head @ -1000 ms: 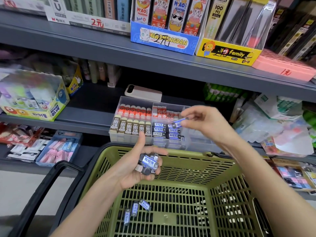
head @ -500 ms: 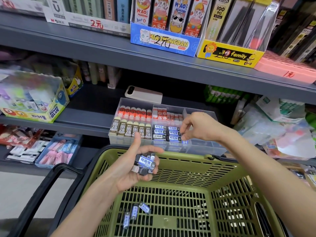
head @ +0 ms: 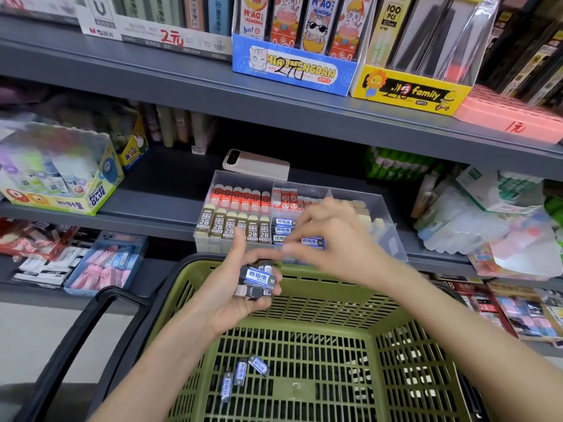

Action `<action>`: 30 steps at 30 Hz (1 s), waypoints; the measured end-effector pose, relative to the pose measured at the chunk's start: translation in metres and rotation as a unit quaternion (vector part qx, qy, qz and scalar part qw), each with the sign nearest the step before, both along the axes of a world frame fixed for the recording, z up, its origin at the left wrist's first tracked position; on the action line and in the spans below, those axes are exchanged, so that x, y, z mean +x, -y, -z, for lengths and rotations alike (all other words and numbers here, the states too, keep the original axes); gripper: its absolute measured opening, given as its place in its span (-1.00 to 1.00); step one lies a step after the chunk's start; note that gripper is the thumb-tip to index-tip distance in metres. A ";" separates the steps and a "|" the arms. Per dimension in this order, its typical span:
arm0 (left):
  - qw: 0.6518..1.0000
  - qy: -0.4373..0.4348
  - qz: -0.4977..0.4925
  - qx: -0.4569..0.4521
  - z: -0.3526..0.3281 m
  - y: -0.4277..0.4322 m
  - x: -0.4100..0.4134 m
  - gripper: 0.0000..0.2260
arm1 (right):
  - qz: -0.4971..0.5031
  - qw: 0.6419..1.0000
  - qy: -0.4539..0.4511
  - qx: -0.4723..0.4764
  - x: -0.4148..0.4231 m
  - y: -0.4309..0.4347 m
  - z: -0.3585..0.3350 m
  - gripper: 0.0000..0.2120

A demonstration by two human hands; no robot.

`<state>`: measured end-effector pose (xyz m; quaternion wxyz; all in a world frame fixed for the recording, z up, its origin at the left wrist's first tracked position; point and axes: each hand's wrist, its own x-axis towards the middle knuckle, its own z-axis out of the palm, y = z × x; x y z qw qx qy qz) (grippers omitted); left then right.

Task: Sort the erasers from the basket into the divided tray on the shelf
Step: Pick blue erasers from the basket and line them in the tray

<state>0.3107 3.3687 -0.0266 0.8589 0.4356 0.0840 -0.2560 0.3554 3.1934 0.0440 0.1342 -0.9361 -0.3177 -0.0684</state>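
My left hand point(head: 227, 303) holds a small stack of blue-and-black erasers point(head: 258, 277) above the green basket point(head: 411, 345). My right hand point(head: 332, 248), blurred by motion, stretches its fingers leftward to the top of that stack and holds nothing. Behind it stands the clear divided tray point(head: 387, 214) on the shelf, with red, tan 2B and blue erasers in separate compartments. One blue eraser point(head: 314, 242) lies in the tray's front compartment just under my right hand. Three loose blue erasers point(head: 240, 376) lie on the basket floor.
A white phone-like device point(head: 256, 164) lies behind the tray. A glue box point(head: 61, 178) stands at the left of the same shelf. A blue tray of pink erasers point(head: 103, 263) sits one shelf lower. The basket's black handle point(head: 76, 339) hangs at the left.
My right hand set a blue eraser down in the tray's front compartment, let it go, and moved left to the stack in my left hand. The left hand barely moved.
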 end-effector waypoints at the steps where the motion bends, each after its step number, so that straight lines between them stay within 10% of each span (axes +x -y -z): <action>1: 1.000 -0.001 -0.011 -0.003 0.000 0.000 0.000 -0.35 | -0.030 0.999 -0.034 0.011 -0.012 -0.009 0.000 -0.66; 16: 0.995 -0.012 -0.091 0.039 -0.002 -0.004 0.000 -0.39 | 0.096 0.978 -0.089 0.159 -0.012 -0.001 0.007 -0.89; 30: 0.977 0.059 -0.203 -0.026 -0.005 -0.009 -0.001 -0.54 | 0.071 0.956 -0.286 0.006 0.044 -0.003 0.009 -0.83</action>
